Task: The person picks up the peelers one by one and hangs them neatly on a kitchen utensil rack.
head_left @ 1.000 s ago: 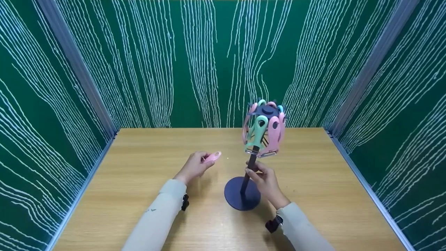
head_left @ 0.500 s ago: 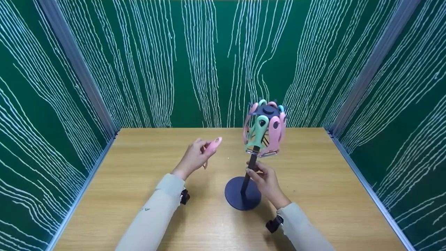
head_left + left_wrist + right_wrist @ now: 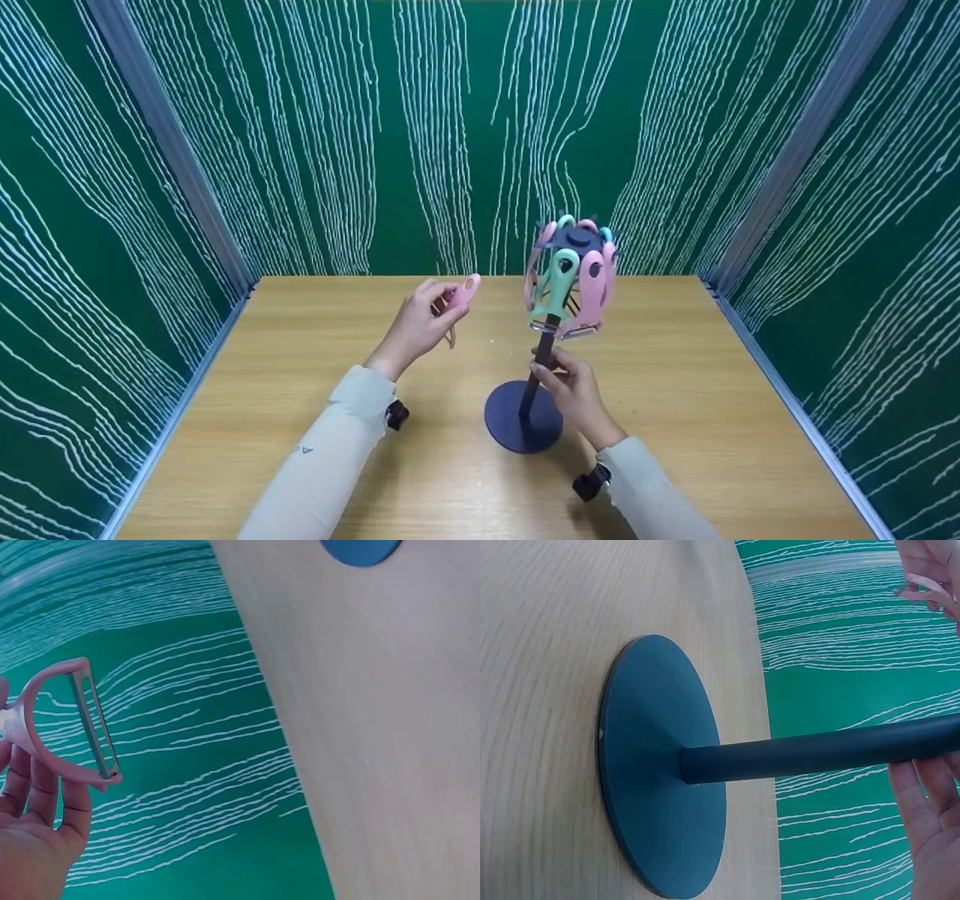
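Note:
My left hand [image 3: 421, 322] pinches a pink peeler [image 3: 466, 291] by its handle, with the holed end pointing up. In the left wrist view the curved yoke and metal blade [image 3: 94, 724] show clear of the fingers. My right hand [image 3: 574, 386] grips the dark pole [image 3: 802, 754] of a round-based stand [image 3: 523, 431]. Around the top of that stand hang several peelers, among them a green peeler [image 3: 561, 281] and a pink hanging peeler [image 3: 592, 277]. The held peeler is to the left of the stand's top, apart from it.
The wooden table [image 3: 300, 420] bears the stand a little right of its middle. Green walls with wavy white lines [image 3: 427, 135] enclose the back and sides. Metal posts [image 3: 180, 150] stand at the back corners.
My left hand has risen and moved toward the back with the pink peeler, which has tipped more upright. The right hand and the stand have hardly moved.

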`<action>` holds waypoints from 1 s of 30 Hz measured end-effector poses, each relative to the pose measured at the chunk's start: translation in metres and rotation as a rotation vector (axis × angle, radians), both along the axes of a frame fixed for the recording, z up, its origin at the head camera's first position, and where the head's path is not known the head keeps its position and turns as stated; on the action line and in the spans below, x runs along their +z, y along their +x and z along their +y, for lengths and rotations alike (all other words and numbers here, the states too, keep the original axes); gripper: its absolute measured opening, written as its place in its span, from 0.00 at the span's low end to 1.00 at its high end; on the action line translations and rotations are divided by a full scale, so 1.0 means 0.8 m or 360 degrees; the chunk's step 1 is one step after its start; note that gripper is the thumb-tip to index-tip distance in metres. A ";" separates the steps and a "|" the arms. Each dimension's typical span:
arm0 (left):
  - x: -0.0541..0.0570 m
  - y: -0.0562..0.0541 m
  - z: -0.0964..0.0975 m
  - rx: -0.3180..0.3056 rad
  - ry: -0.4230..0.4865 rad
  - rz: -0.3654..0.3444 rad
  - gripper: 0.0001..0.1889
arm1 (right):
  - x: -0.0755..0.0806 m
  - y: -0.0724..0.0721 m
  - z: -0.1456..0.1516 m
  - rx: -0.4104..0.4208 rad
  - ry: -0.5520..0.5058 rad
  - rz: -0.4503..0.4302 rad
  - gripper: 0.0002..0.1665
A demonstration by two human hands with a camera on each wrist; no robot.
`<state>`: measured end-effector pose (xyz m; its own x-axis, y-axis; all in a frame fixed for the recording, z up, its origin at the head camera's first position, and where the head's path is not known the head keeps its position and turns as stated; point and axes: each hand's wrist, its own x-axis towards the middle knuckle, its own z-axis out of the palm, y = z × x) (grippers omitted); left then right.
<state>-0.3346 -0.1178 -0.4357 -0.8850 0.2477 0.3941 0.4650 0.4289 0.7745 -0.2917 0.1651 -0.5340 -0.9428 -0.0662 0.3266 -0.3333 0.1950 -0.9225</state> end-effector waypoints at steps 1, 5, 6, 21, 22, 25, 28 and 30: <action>0.002 0.001 0.000 0.0002 0.0008 0.0029 0.19 | 0.000 0.000 0.000 -0.0001 0.0000 0.0000 0.14; 0.009 0.006 0.002 -0.0010 0.0047 0.0151 0.19 | 0.001 0.000 -0.001 0.0012 -0.0008 0.0004 0.12; 0.011 0.007 0.002 -0.0009 0.0051 0.0178 0.19 | 0.001 0.000 -0.001 0.0018 -0.0011 0.0001 0.12; 0.051 0.026 0.015 -0.0019 0.0177 0.0353 0.21 | 0.000 -0.001 0.002 0.0023 -0.0003 -0.0018 0.13; 0.054 0.027 0.017 -0.0019 0.0183 0.0377 0.21 | 0.000 -0.001 0.002 0.0023 -0.0006 -0.0016 0.13; 0.062 0.031 0.023 -0.0023 0.0199 0.0449 0.21 | 0.000 0.000 0.001 0.0021 -0.0016 -0.0010 0.12; 0.071 0.036 0.029 -0.0033 0.0203 0.0503 0.21 | 0.000 -0.001 0.001 0.0022 -0.0024 -0.0019 0.12; 0.076 0.039 0.033 -0.0044 0.0204 0.0523 0.21 | 0.000 -0.001 0.001 0.0027 -0.0028 -0.0024 0.13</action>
